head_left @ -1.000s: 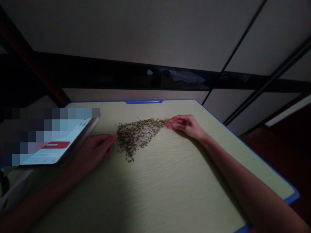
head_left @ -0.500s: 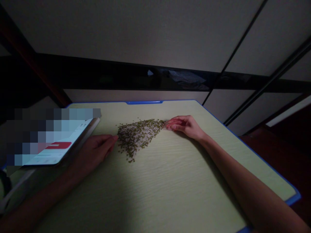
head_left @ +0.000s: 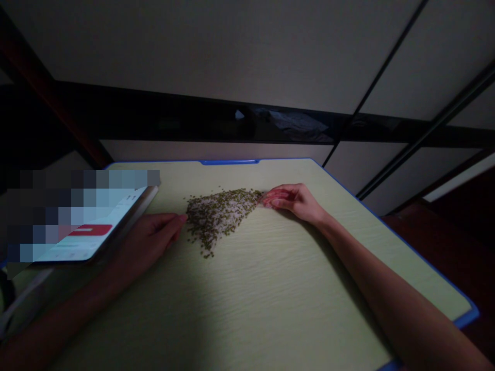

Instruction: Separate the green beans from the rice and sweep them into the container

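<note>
A flat, roughly triangular pile of small green beans mixed with pale, rice-like grains lies spread on the light table. At its left edge, my left hand rests with thumb and forefinger pressed together, the tips touching the outermost beans. Whether anything is pinched there is too small to see. My right hand lies at the pile's narrow right end, fingers curled in toward the thumb and tips by the last grains. What those fingertips hold, if anything, I cannot make out.
A tablet-like device with a lit screen stands at the left, partly blurred out, beside my left forearm. The table has a blue rim. Behind it rises a pale cabinet front with a dark recess holding crumpled material.
</note>
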Action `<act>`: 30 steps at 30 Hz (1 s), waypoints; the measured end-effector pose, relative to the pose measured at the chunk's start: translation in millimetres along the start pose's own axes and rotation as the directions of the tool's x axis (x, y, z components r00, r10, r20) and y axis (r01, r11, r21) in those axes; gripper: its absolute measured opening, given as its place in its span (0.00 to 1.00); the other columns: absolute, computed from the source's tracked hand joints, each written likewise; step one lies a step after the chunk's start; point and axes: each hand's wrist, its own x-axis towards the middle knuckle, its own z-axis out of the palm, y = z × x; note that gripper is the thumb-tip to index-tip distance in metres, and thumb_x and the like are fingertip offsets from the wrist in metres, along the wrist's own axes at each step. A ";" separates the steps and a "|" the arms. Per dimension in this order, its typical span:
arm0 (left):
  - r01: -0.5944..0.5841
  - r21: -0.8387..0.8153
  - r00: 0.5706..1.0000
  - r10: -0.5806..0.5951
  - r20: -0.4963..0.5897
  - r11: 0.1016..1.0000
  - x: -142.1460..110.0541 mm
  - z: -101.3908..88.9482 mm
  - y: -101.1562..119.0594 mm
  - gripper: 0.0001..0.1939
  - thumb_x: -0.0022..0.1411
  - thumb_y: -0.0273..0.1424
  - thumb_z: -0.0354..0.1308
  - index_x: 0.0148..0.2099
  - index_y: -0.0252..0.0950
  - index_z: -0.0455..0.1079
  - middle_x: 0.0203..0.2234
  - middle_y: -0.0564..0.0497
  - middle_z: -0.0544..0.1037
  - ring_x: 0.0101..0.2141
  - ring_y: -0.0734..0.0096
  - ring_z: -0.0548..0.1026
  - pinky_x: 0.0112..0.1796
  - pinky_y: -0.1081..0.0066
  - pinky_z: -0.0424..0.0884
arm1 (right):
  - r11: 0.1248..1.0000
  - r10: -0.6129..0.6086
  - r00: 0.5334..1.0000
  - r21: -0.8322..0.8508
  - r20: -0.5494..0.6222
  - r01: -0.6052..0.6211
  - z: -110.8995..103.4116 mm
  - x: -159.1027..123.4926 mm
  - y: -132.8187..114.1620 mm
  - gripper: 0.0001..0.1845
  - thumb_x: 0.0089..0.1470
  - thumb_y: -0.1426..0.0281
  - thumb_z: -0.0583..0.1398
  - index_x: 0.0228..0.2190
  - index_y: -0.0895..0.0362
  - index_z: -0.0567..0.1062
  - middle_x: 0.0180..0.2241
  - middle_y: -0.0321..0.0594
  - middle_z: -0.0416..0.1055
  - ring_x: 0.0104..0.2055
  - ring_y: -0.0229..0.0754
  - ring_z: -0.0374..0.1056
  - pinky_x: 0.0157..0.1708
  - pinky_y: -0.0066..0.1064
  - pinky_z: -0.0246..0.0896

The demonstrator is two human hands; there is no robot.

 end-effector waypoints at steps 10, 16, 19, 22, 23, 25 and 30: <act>-0.038 -0.005 0.999 0.038 0.005 0.999 2.6 1.6 -3.2 0.22 0.45 0.50 0.44 0.14 0.38 0.55 0.08 0.60 0.56 0.13 0.78 0.56 0.18 0.75 0.53 | 0.999 0.027 0.998 0.030 -0.050 -0.025 -1.1 1.4 3.8 0.11 0.40 0.73 0.64 0.31 0.62 0.75 0.31 0.44 0.76 0.32 0.38 0.71 0.37 0.32 0.65; -0.042 -0.006 0.999 0.042 0.001 0.999 1.4 1.8 -1.4 0.23 0.45 0.52 0.43 0.14 0.38 0.55 0.08 0.60 0.57 0.13 0.78 0.56 0.18 0.75 0.53 | 1.000 -0.001 0.997 0.013 -0.081 0.002 -1.6 2.3 4.0 0.12 0.40 0.73 0.64 0.31 0.63 0.75 0.31 0.44 0.76 0.32 0.38 0.71 0.36 0.32 0.65; -0.029 -0.007 1.000 0.029 0.001 1.000 2.9 2.5 -4.2 0.22 0.46 0.51 0.43 0.15 0.38 0.56 0.08 0.60 0.57 0.13 0.78 0.57 0.18 0.75 0.53 | 1.000 -0.023 0.996 -0.021 -0.088 0.021 -0.8 4.0 5.1 0.12 0.41 0.72 0.63 0.32 0.63 0.75 0.32 0.46 0.76 0.33 0.39 0.71 0.37 0.33 0.65; -0.026 -0.008 1.000 0.026 0.003 1.000 3.0 3.1 -4.2 0.22 0.46 0.51 0.43 0.15 0.38 0.55 0.08 0.60 0.57 0.13 0.78 0.57 0.18 0.75 0.53 | 0.999 -0.044 0.995 -0.034 -0.087 0.041 0.0 6.1 6.4 0.12 0.41 0.72 0.63 0.32 0.63 0.75 0.32 0.46 0.76 0.34 0.40 0.71 0.38 0.34 0.65; -0.033 -0.006 0.999 0.033 0.000 0.999 2.7 3.1 -3.6 0.22 0.46 0.50 0.44 0.14 0.38 0.55 0.08 0.60 0.56 0.13 0.78 0.57 0.18 0.75 0.53 | 0.999 -0.046 0.995 -0.030 -0.084 0.044 -0.1 6.7 6.7 0.12 0.41 0.72 0.63 0.32 0.63 0.75 0.32 0.45 0.76 0.34 0.40 0.71 0.38 0.35 0.65; -0.042 -0.003 0.999 0.041 -0.011 0.999 1.5 2.7 -2.3 0.21 0.45 0.50 0.44 0.14 0.38 0.54 0.07 0.60 0.56 0.12 0.78 0.56 0.18 0.75 0.53 | 0.999 -0.044 0.997 -0.023 -0.069 0.042 -0.8 7.5 7.0 0.12 0.41 0.71 0.63 0.32 0.63 0.75 0.32 0.46 0.76 0.34 0.40 0.71 0.38 0.35 0.65; -0.020 -0.005 1.000 0.020 -0.004 1.000 0.5 1.3 -1.0 0.21 0.44 0.50 0.44 0.14 0.38 0.55 0.07 0.60 0.56 0.12 0.78 0.56 0.18 0.75 0.53 | 0.999 -0.032 0.999 -0.034 -0.028 0.031 -2.9 7.8 7.0 0.13 0.41 0.70 0.64 0.33 0.63 0.75 0.35 0.48 0.76 0.36 0.41 0.71 0.39 0.35 0.65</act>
